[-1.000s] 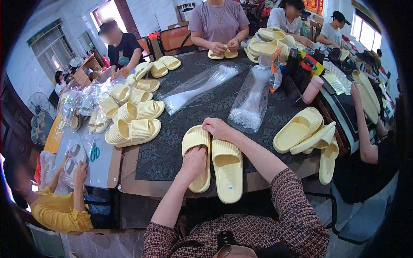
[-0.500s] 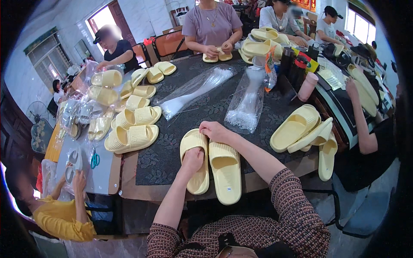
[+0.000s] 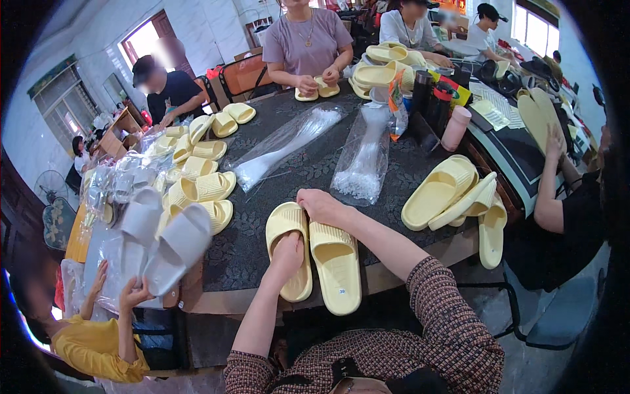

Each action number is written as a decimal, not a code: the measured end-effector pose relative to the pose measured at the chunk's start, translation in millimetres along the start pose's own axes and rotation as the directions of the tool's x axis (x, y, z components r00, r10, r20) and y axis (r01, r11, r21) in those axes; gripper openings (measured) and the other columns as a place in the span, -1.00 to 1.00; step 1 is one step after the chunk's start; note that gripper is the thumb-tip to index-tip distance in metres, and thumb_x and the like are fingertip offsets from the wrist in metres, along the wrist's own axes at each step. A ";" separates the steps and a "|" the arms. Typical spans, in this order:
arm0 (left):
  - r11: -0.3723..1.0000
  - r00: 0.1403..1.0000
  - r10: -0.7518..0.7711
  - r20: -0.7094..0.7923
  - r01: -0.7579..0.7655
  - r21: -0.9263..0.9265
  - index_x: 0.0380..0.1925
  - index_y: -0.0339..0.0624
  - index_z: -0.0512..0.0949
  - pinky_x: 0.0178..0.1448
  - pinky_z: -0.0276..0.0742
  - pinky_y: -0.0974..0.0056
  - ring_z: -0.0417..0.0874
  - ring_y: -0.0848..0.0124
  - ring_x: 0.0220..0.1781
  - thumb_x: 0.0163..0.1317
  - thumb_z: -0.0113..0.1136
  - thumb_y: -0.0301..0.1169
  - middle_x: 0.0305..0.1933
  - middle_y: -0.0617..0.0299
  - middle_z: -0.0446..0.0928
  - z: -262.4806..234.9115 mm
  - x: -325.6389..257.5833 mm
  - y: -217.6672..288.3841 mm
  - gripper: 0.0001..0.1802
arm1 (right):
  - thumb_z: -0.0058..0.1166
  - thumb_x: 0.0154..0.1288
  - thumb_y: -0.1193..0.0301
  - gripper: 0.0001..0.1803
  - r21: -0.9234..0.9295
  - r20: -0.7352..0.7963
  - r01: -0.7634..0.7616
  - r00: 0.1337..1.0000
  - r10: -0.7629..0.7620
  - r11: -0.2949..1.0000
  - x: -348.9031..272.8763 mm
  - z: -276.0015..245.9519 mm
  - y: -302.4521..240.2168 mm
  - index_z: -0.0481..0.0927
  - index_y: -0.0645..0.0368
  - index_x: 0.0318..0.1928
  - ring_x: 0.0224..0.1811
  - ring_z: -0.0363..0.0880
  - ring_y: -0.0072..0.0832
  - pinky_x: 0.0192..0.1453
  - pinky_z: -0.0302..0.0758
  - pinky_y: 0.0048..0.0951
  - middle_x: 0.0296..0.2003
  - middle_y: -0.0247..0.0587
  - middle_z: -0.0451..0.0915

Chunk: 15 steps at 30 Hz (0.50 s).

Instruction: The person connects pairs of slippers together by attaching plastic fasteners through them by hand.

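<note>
A pair of pale yellow slide slippers lies side by side before me, toes pointing away: the left slipper point(image 3: 296, 287) and the right slipper point(image 3: 340, 279). My left hand point(image 3: 287, 255) reaches into the left slipper's opening; its fingers are hidden beneath the strap. At the toe ends, my right hand point(image 3: 320, 205) is closed over the inner edges where the two slippers meet. Whatever its fingertips pinch is hidden. Beyond lie two clear bags of thin white plastic fasteners, a left bag point(image 3: 282, 152) and a right bag point(image 3: 359, 148).
Yellow slippers point(image 3: 441, 190) are stacked at right, with more point(image 3: 216, 186) in a row at left. A pink bottle point(image 3: 455, 129) stands beside dark bottles. At lower left, a co-worker's hand point(image 3: 134, 293) holds grey slippers point(image 3: 176, 246) over the table edge. Across the table, another person handles yellow slippers point(image 3: 326, 87).
The co-worker at left has raised grey slippers toward the row of yellow ones. My hands stay at the same pair, the left one slightly deeper under the strap. The whole view has shifted a little.
</note>
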<state>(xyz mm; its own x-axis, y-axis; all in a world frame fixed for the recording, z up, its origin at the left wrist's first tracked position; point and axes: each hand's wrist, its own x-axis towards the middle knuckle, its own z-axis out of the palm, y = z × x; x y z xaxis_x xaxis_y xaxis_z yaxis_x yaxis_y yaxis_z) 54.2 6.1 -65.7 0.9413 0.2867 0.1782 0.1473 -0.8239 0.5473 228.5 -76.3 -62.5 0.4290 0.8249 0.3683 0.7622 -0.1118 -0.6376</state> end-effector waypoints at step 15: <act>0.960 0.881 0.225 -0.417 -0.274 -0.060 -0.16 -0.32 0.54 -0.21 0.55 0.30 0.63 0.26 -0.25 0.17 0.09 -0.57 -0.21 0.04 0.58 -40.6 26.5 35.1 -0.78 | -0.13 0.23 0.57 -0.92 0.026 -0.329 0.096 0.941 -0.082 0.995 -23.9 -29.0 -34.2 0.42 0.28 -0.27 -0.19 0.49 -0.07 -0.10 0.44 -0.16 -0.33 -0.01 0.52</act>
<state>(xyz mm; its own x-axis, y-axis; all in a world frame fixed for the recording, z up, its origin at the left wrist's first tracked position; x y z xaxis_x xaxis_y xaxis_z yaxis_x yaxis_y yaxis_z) 71.9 4.6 -8.6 0.7357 0.2704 0.6210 -0.1347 -0.8401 0.5254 206.3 -108.3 -29.8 0.5004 0.6026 0.6217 0.7869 -0.0171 -0.6168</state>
